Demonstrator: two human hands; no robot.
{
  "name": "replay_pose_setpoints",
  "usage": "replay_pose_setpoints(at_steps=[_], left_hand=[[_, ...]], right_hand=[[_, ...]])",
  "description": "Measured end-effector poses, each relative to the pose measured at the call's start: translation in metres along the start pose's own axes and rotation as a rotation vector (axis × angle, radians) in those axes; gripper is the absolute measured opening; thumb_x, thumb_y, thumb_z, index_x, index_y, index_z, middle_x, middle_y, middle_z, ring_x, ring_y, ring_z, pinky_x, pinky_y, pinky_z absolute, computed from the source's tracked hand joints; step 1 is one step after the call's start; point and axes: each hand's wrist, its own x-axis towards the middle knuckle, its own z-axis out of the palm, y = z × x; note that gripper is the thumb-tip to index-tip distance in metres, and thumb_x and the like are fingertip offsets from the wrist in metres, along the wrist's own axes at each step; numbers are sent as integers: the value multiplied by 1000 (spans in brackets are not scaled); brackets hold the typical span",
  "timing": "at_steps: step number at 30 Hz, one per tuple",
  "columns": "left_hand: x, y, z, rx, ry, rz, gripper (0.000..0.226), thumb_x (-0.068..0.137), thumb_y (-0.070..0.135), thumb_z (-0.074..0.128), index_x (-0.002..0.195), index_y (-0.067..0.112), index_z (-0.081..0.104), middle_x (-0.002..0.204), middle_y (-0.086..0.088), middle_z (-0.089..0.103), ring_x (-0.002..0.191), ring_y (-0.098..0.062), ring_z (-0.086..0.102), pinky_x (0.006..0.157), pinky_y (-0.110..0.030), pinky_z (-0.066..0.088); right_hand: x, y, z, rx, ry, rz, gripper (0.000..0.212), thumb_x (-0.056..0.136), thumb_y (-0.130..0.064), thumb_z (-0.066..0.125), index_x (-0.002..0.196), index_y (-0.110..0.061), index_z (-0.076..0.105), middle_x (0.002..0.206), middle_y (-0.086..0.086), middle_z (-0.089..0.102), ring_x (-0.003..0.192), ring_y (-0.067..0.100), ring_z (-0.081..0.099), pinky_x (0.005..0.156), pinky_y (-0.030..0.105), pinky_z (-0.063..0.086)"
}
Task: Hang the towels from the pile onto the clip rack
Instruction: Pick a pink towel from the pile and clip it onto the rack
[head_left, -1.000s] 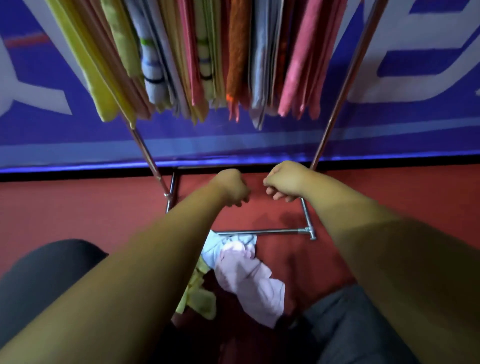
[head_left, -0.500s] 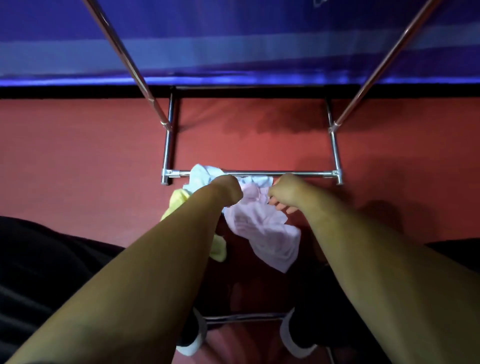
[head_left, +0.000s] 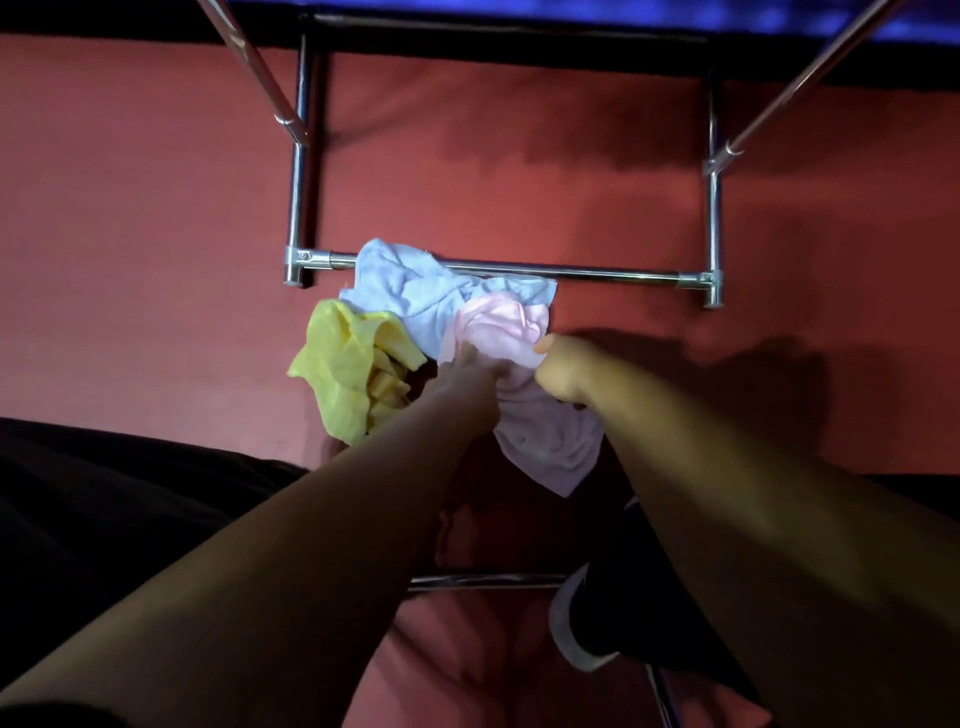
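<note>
On the red floor (head_left: 156, 260), against the near base bar of the chrome tube rack (head_left: 597, 273), lay the pile: a crumpled pale-blue cloth towel (head_left: 405, 291), a crumpled yellow cloth towel (head_left: 343, 374) and a rumpled pale-pink cloth towel (head_left: 540, 436). Within the preceding second both hands had dropped from beneath the hung towels, where they were clenched on nothing, to the pile; the left hand (head_left: 465, 382) and right hand (head_left: 563, 376) now gripped the pink towel, fingers (head_left: 467, 358) curled into its folds. A fresh pick-up had apparently begun, with three towels left to hang.
</note>
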Motion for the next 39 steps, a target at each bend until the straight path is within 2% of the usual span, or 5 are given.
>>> replay_pose_setpoints(at_steps=[3, 12, 18, 26, 39], left_hand=[[9, -10, -2, -92, 84, 19, 73, 87, 20, 62, 149, 52, 43, 174, -10, -5, 142, -39, 43, 115, -47, 43], [25, -20, -20, -745, 99, -2, 28, 87, 8, 73, 113, 16, 79, 110, -7, 78, 98, -22, 74, 92, -32, 60], [23, -21, -18, -1221, -88, -115, 25, 80, 6, 86, 97, -4, 71, 100, -27, 75, 92, -35, 73, 89, -47, 58], [9, -17, -36, -1455, -345, -110, 34, 107, 28, 58, 128, 4, 68, 113, -16, 77, 101, -28, 74, 90, -38, 59], [-44, -15, -124, -1396, 62, 156, 52, 78, 16, 87, 127, 6, 72, 124, -19, 75, 118, -33, 71, 110, -46, 52]], right_hand=[[6, 0, 4, 93, 19, 0, 72, 89, -44, 56, 159, -35, 41, 140, 5, 58, 117, 31, 63, 99, 36, 52], [33, -2, 18, 171, -21, 3, 114, 70, -28, 56, 163, -53, -5, 168, 13, 34, 131, 38, 58, 106, 49, 54], [27, -3, 18, 336, -77, 1, 88, 63, -57, 52, 148, -35, 46, 112, 10, 76, 96, 32, 76, 87, 58, 63], [9, -13, -4, 264, 101, -91, 13, 89, -22, 70, 93, -21, 58, 91, 10, 67, 81, 28, 66, 73, 36, 55], [-46, -37, -59, 450, 555, -279, 28, 84, 2, 57, 70, -19, 45, 78, -1, 51, 78, 22, 46, 69, 30, 35]])
